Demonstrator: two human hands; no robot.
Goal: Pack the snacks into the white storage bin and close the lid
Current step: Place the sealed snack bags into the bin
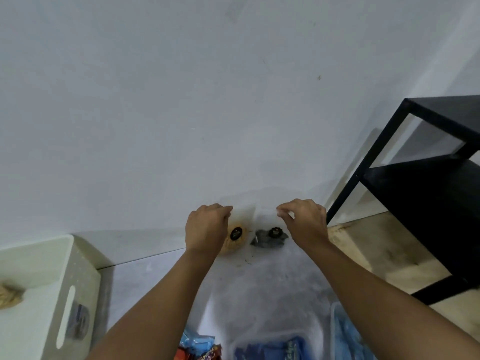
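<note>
**Snack pick-up in hand; bin open at left, lid not seen**

White storage bin (78, 289) sits at lower left on the floor, top open, w/ one tan snack (10, 297) visible inside. No lid identified in view.

Two clear-wrapped snacks hang in front of the wall: a tan one (235, 239) and a dark grey one (270, 237), each w/ a round black label. Left hand (206, 227) pinches the clear wrapper top of the tan one; right hand (304, 219) pinches the wrapper top of the grey one. Both are lifted off the floor.

More snack packs, blue and red wrappers (197, 346), plus a clear tub (272, 345) of blue packs, lie at bottom edge. Black shelf frame (428, 183) stands right.

Step, judged: carrying a pair to the bin. Next move calls for a swing left over the open top, release inside. Remaining packs and lid still outstanding.
</note>
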